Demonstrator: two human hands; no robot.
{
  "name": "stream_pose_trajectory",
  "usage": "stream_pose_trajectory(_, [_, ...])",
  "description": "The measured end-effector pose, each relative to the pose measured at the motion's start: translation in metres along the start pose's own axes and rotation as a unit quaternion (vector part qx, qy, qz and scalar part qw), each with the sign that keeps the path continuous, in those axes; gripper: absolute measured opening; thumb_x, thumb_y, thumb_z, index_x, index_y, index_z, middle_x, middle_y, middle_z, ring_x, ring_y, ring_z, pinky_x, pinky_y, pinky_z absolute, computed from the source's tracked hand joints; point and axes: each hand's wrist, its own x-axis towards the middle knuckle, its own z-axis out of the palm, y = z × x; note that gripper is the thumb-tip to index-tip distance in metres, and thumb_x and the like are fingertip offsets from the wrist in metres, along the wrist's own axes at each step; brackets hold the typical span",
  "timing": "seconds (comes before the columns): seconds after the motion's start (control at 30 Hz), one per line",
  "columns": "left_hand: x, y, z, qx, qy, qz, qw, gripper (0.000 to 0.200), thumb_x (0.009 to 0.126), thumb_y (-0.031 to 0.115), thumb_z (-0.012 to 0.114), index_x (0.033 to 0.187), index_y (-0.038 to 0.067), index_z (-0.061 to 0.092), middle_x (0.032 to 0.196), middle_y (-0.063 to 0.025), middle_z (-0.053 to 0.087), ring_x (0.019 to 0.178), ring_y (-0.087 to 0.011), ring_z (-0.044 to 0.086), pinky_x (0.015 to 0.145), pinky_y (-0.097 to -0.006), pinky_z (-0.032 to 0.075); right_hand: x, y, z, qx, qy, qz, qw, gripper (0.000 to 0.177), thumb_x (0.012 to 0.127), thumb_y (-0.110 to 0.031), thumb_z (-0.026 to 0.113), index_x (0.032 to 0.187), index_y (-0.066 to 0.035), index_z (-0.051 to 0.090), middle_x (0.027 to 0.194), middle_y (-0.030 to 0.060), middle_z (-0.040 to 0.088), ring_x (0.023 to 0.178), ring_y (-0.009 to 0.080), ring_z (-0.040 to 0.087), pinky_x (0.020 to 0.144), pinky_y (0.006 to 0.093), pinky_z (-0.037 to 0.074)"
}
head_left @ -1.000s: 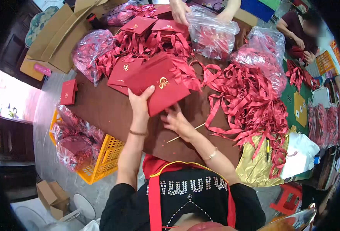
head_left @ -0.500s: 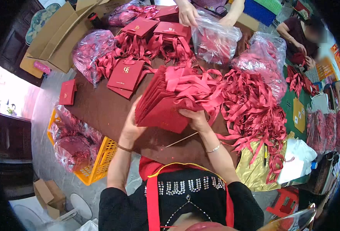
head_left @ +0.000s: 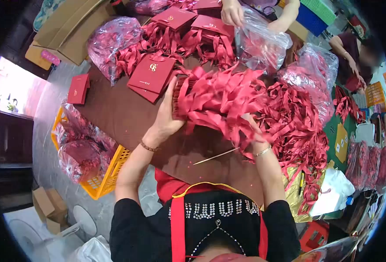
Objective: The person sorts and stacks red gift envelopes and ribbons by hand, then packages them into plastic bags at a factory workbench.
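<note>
A thick stack of small red paper gift bags (head_left: 180, 98) is upright in my left hand (head_left: 169, 114), which is closed around its left side. From the stack's right side spills a bunch of red ribbon handles (head_left: 223, 102). My right hand (head_left: 255, 130) is among the hanging ends of these ribbons; its fingers are partly covered and blurred. Just left of the stack lie a few red bags with gold print (head_left: 151, 74). To the right is a large heap of red ribbons (head_left: 295, 122). A thin stick (head_left: 215, 156) rests on the brown table below.
A person's hand (head_left: 232, 12) across the table is at a clear plastic bag (head_left: 263, 48) of red items. Filled plastic bags (head_left: 112, 41) and more red bags (head_left: 173, 18) cover the far side. A yellow basket (head_left: 110, 174) stands at the left, beside the table (head_left: 107, 102).
The stack has turned so its ribbons face me and its broad red face no longer shows. My right hand has left the bags and moved right, to the ribbons. The view has shifted slightly.
</note>
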Motion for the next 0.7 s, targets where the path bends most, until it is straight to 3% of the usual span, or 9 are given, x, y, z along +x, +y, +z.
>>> stream_pose_trajectory(0.07, [0.007,-0.007,0.003,-0.013,0.011,0.019,1.0,0.104,0.063,0.001,0.075,0.143,0.002,0.009,0.134,-0.0173,0.039,0.126,-0.027,0.039,0.105,-0.0361,0.033,0.022,0.013,0.001,0.231,-0.186,-0.037,0.954,0.05,0.097,-0.027,0.036,0.142,-0.007,0.022,0.143,0.0144,0.029,0.129,0.0291,0.034,0.108,0.0385,0.031])
stream_pose_trajectory(0.17, [0.011,-0.037,-0.005,0.041,-0.013,0.017,0.999,0.103,0.06,0.009,0.082,0.139,0.005,0.016,0.133,-0.0152,0.04,0.121,-0.0235,0.044,0.102,-0.034,0.037,0.047,0.057,-0.072,0.125,0.226,0.108,0.96,0.057,0.09,-0.036,0.054,0.134,-0.005,0.036,0.134,0.0077,0.043,0.118,0.0236,0.047,0.101,0.0368,0.037])
stream_pose_trajectory(0.27, [0.015,-0.049,-0.004,0.014,-0.014,-0.006,1.0,0.086,0.063,0.016,0.084,0.125,0.005,0.026,0.121,-0.0134,0.049,0.109,-0.019,0.052,0.094,-0.0344,0.043,0.027,0.005,-0.007,-0.234,0.142,-0.008,0.962,0.054,0.095,-0.043,0.036,0.13,-0.003,0.041,0.133,0.0083,0.044,0.114,0.0243,0.049,0.1,0.0363,0.038])
stream_pose_trajectory(0.33, [0.015,-0.051,-0.001,-0.03,-0.005,0.0,1.0,0.085,0.063,0.016,0.084,0.125,0.004,0.027,0.118,-0.0133,0.051,0.106,-0.0195,0.054,0.092,-0.0342,0.044,0.032,-0.031,0.045,0.006,0.238,0.14,0.961,0.045,0.096,-0.031,0.04,0.13,-0.002,0.041,0.133,0.0071,0.044,0.114,0.0218,0.049,0.099,0.034,0.039])
stream_pose_trajectory(0.5, [0.02,-0.068,0.007,-0.035,0.033,-0.008,0.999,0.083,0.061,0.016,0.084,0.122,0.003,0.03,0.114,-0.0138,0.054,0.103,-0.0208,0.056,0.089,-0.0343,0.046,0.038,-0.015,0.023,-0.091,0.243,0.081,0.962,0.047,0.098,-0.028,0.035,0.136,0.0,0.032,0.134,0.0166,0.042,0.117,0.0261,0.049,0.101,0.0375,0.041])
stream_pose_trajectory(0.57, [0.019,-0.061,0.005,-0.035,0.044,-0.001,0.998,0.081,0.061,0.016,0.084,0.122,0.004,0.031,0.115,-0.0137,0.054,0.103,-0.0208,0.057,0.089,-0.0347,0.046,0.036,0.003,-0.004,-0.101,0.147,0.085,0.98,0.048,0.097,-0.027,0.035,0.137,0.0,0.031,0.136,0.017,0.039,0.121,0.027,0.045,0.104,0.039,0.037])
stream_pose_trajectory(0.6, [0.018,-0.055,0.003,-0.032,0.054,0.006,0.998,0.08,0.062,0.015,0.084,0.122,0.004,0.032,0.115,-0.0136,0.054,0.103,-0.0207,0.057,0.089,-0.0351,0.046,0.032,0.027,-0.042,0.053,0.093,0.089,0.99,0.048,0.097,-0.028,0.034,0.137,-0.001,0.03,0.138,0.0172,0.037,0.123,0.0274,0.042,0.105,0.0399,0.034])
stream_pose_trajectory(0.67, [0.012,-0.06,0.0,-0.015,0.045,-0.009,0.999,0.082,0.061,0.012,0.084,0.123,0.005,0.031,0.117,-0.0122,0.051,0.103,-0.0203,0.055,0.089,-0.0352,0.046,0.029,0.035,-0.048,0.372,-0.075,0.126,0.917,0.05,0.097,-0.029,0.034,0.138,-0.002,0.029,0.14,0.0177,0.033,0.128,0.0281,0.037,0.109,0.0419,0.029])
stream_pose_trajectory(0.7, [0.007,-0.073,-0.001,-0.002,0.024,-0.03,0.999,0.085,0.059,0.009,0.084,0.125,0.005,0.03,0.118,-0.0109,0.049,0.103,-0.0199,0.053,0.089,-0.0349,0.045,0.035,0.036,-0.051,0.387,-0.143,0.127,0.902,0.05,0.097,-0.029,0.034,0.138,-0.002,0.029,0.141,0.0177,0.032,0.128,0.0281,0.036,0.109,0.0422,0.029])
